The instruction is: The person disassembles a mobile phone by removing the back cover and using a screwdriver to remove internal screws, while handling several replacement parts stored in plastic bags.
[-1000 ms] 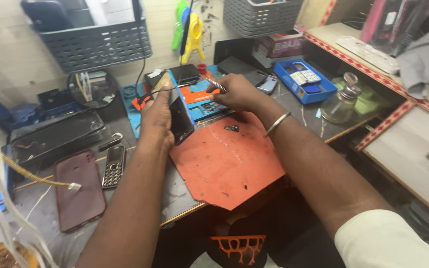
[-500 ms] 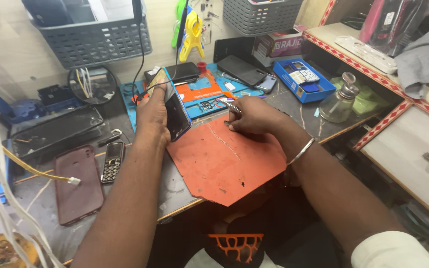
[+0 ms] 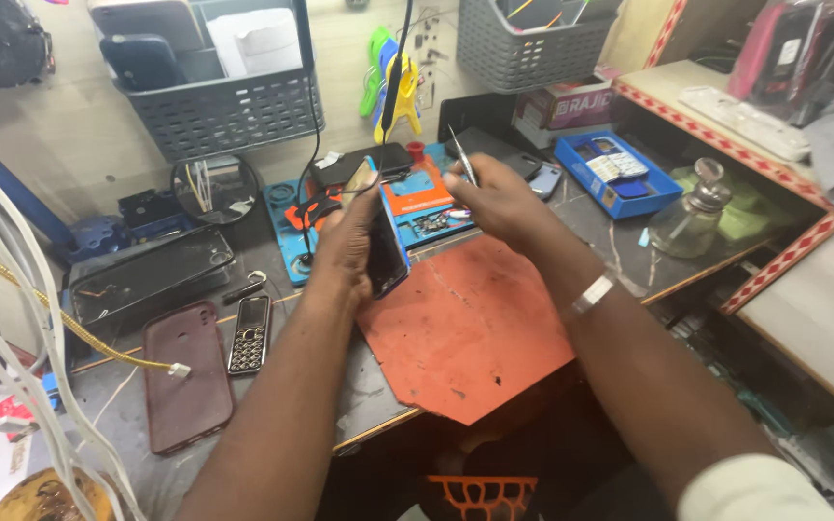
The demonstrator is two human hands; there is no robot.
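Note:
My left hand grips a dark smartphone, held on edge and tilted above the orange work mat. My right hand is raised just right of the phone and pinches thin metal tweezers, tips pointing up. A metal bangle sits on my right wrist. Behind the hands lies a blue repair mat with a small circuit board on it.
A small keypad phone, a maroon phone case and a cracked black screen lie left. Grey baskets hang on the wall. A blue tray and a glass bottle stand right. White cables hang at the left edge.
My right hand has lifted off the orange mat and come up beside the phone, tweezers now pointing upward. My left hand keeps the phone in much the same place.

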